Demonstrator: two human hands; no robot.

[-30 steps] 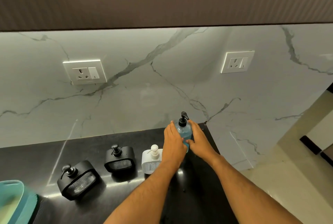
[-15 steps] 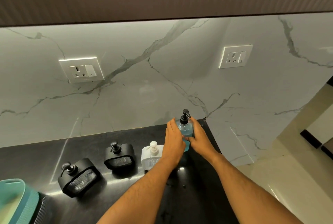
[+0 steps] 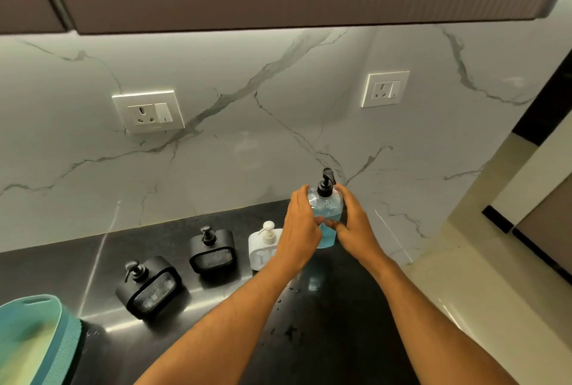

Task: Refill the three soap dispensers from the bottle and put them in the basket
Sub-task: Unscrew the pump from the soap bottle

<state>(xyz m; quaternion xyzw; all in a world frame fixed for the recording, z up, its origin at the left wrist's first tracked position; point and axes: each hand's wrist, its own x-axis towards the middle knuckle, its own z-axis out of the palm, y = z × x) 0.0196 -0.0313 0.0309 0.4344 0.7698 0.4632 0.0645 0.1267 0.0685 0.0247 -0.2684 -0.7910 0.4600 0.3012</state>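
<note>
A clear bottle of blue soap (image 3: 325, 205) with a black pump is held upright just above the dark counter (image 3: 62, 264), near the marble wall. My left hand (image 3: 301, 228) grips its left side and my right hand (image 3: 356, 226) grips its right side, fingers wrapped round the body. Three dispensers stand in a row to the left: a white one (image 3: 263, 247) partly behind my left hand, a black one (image 3: 212, 250) in the middle, and another black one (image 3: 148, 287) nearest me. The teal basket (image 3: 62, 319) shows at the bottom left corner.
The counter ends at the right, just past the bottle, where pale floor (image 3: 464, 291) drops away. Small drops lie on the counter (image 3: 289, 329) between my forearms. Two wall sockets (image 3: 148, 112) (image 3: 385, 89) sit on the marble backsplash. A cabinet overhangs above.
The bottle has risen slightly off the counter in both hands. The view has tilted, showing more of the cabinet. The dispensers and the basket have stayed put.
</note>
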